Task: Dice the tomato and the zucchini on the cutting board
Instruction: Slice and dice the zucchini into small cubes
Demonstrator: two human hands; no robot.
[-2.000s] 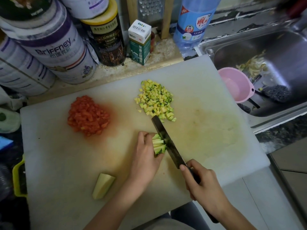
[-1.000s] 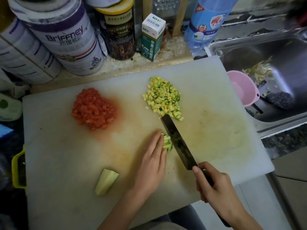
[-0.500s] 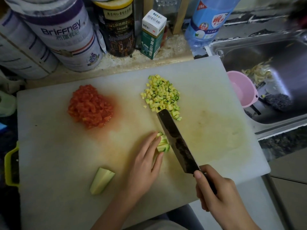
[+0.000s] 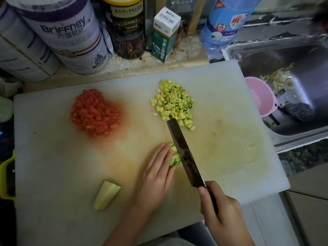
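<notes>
From my remote seat, the white cutting board (image 4: 53,166) fills the middle of the frame on the tabletop, with the steel sink (image 4: 266,55) at the upper right; on the board's left centre sits the diced tomato (image 4: 95,112) in a wet red heap, so I judge that half of the task done; at upper centre lies the diced zucchini (image 4: 174,103), a loose yellow-green pile.

The left hand (image 4: 156,176) lies flat at lower centre, fingers straight and together, their tips pressed against the side of the zucchini strips (image 4: 174,157); the right hand (image 4: 223,213), at lower right, is clamped round the handle of the knife (image 4: 184,153), forefinger forward at the blade's heel; the blade runs diagonally up-left, its edge down on the strips, its tip just short of the zucchini pile.

At lower left, well apart from both hands, lies an uncut zucchini wedge (image 4: 106,194).

I read this as the cross-cutting step, nearly through the bundle; the next move calls for short chops with the fingertips kept back from the edge, then sweeping the dice to the pile and fetching the wedge.
</notes>
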